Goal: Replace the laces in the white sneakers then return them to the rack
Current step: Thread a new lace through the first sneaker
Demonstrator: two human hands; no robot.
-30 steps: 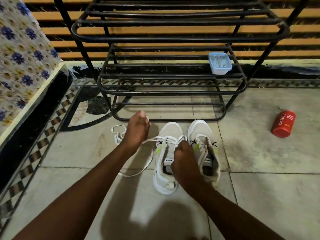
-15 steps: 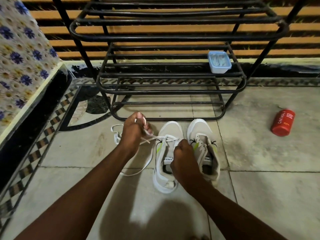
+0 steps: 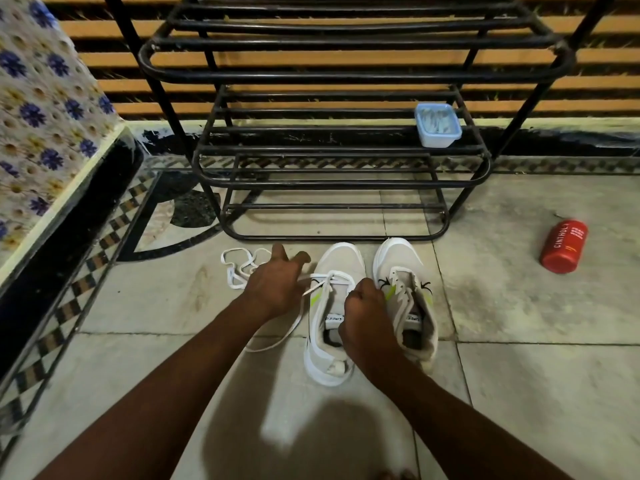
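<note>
- White sneakers sit side by side on the floor in the lower middle of the frame, toes pointing at the rack, not on it.
- Part-laced sneaker is on the left of the pair; a white lace crosses its front eyelets.
- One lace end runs left to the left hand; another strand trails down-left across the tile.
- Unlaced sneaker is just beside it on the right, eyelets bare and tongue open.
- Left hand hovers just left of the part-laced sneaker with two fingers stuck out forward. The lace reaches its edge, but the grip is hidden, so cannot tell whether it holds.
- Right hand is curled tight, knuckles up, gripping the upper of the part-laced sneaker at its right-side eyelets, between the two shoes.
- Spare lace lies in loose loops on the floor, left of the left hand and partly behind it.
- Rack is black metal tube with several tiers, against a slatted wall at the top of the frame.
- Blue tub stands on a middle tier, at its right end.
- Red can lies on its side on the floor at right, well apart from the shoes.
- Floral cloth fills the upper left.
</note>
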